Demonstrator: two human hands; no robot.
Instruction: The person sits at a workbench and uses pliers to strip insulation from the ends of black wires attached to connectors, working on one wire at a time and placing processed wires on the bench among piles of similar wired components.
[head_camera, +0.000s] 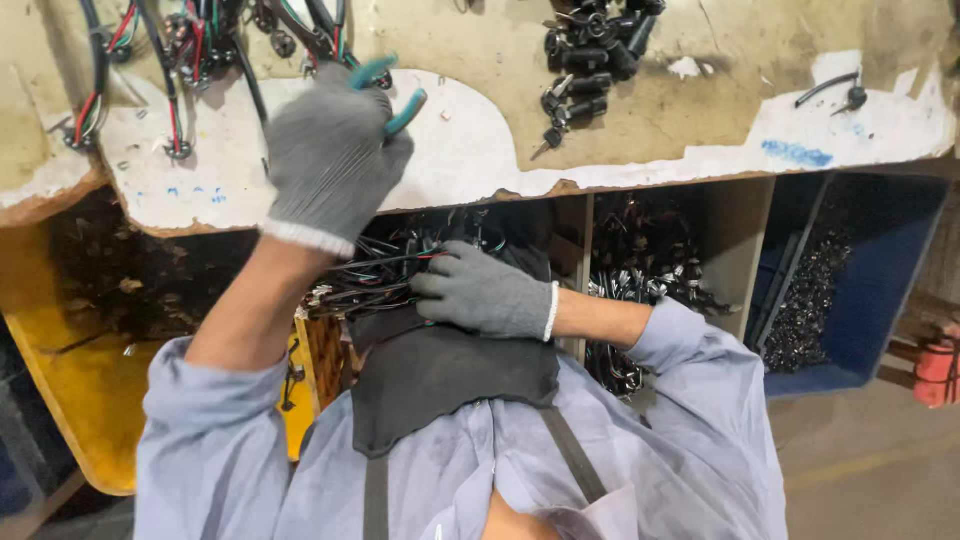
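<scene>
Teal-handled pliers (392, 92) sit in the left hand (330, 155), raised over the worn white bench top (460, 150); fist wrapped tight round the handles, which stick out up and to the right past the knuckles. Long axis runs roughly lower-left to upper-right, working end hidden behind the glove, so can't tell exactly where the nose aims, prob. toward the person's own side. Held high like that it looks parked clear of the wiring while the other hand works. Right hand (485, 292), also in a grey knit glove, is down below the bench edge, fingers curled over a bundle of thin wires (385, 270) w/ black, red and green strands, pinning it against the dark apron (450, 370) at the lap, likely to steady it. Further out: more cable looms (180, 50) lie on the bench at upper left, a cluster of black connectors (590, 60) upper middle, a blue bin (860, 280) of small dark parts at right, yellow tub (80, 390) at left.
</scene>
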